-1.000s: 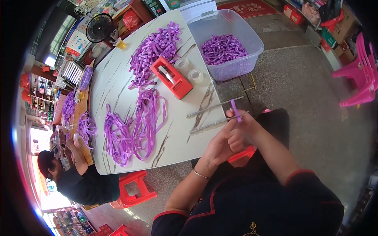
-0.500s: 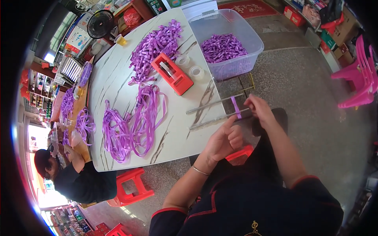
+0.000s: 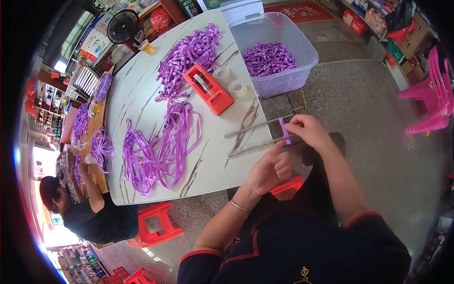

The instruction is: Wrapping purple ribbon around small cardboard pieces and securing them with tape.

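Your right hand [image 3: 306, 131] pinches short purple ribbon strip [image 3: 285, 131] across 2 metal rods [image 3: 257, 137] jutting off table edge [image 3: 213, 182]. Left hand [image 3: 270, 168] fingers curled under lower rod, grip unclear. Step: likely wrapping strip. Next: keep strip taut between fingertips, square to rods.

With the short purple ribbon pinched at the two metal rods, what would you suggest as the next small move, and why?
Probably draw the short purple ribbon strip snug around the two thin metal rods. The right hand pinches it where it crosses them, and the left hand waits just below, near the lower rod's end.
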A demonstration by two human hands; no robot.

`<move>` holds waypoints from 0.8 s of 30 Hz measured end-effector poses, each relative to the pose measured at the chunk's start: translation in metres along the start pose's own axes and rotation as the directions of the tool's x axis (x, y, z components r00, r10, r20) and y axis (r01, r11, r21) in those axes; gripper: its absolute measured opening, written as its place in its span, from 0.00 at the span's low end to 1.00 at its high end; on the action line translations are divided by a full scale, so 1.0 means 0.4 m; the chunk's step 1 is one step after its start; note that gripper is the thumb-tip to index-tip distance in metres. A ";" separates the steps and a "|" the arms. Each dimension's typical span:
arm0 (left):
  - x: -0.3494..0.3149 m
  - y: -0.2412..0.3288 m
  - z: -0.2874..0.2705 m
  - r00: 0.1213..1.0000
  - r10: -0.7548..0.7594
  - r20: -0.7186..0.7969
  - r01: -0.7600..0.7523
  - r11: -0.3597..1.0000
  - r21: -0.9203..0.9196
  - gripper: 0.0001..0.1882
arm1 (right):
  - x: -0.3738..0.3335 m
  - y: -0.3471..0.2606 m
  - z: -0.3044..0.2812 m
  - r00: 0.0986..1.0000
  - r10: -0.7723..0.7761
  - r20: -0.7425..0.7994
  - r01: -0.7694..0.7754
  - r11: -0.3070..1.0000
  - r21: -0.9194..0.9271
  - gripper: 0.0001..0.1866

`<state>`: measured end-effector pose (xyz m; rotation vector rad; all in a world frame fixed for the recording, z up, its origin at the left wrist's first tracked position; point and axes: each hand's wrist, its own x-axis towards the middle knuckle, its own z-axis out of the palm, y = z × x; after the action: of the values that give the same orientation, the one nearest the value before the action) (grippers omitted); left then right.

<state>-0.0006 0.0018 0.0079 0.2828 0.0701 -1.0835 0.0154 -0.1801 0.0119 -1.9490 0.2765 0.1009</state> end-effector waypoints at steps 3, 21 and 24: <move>0.000 0.002 0.008 1.000 -0.002 -0.005 0.002 1.000 0.009 0.20 | 0.042 0.059 -0.011 0.960 0.104 0.260 -0.194 0.916 0.350 0.11; 0.007 -0.005 -0.004 1.000 -0.007 0.016 0.007 1.000 0.004 0.23 | 0.057 0.184 0.120 0.887 -0.067 0.456 -0.355 0.531 0.769 0.11; 0.005 0.000 0.004 1.000 0.006 0.014 -0.007 0.999 0.049 0.21 | 0.038 0.103 0.044 0.860 0.061 0.506 -0.478 0.444 0.758 0.18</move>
<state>0.0001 -0.0003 0.0089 0.3193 0.0307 -1.0818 0.0213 -0.1808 -0.0350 -0.7782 0.2866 0.4952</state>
